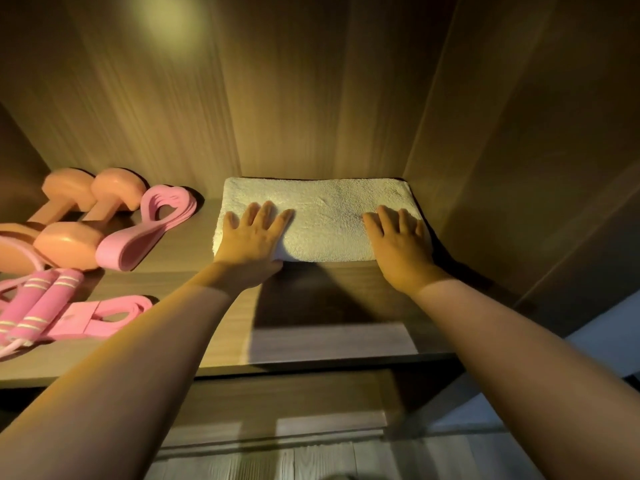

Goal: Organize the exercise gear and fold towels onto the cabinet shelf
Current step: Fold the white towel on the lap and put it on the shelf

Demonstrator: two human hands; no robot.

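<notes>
Here, in the head view, both hands lie flat with fingers spread on the folded towel (322, 223). The left hand (254, 237) presses its left end and the right hand (398, 244) its right end, probably to smooth the fold and seat it squarely. The towel lies on the shelf (311, 341), its back edge against the rear panel and its right end close to the side wall beyond the right hand. Well left of the left hand, the dumbbells (79, 216), bands (152, 223) and rope (38, 303) sit grouped, keeping gear apart from linen.
</notes>
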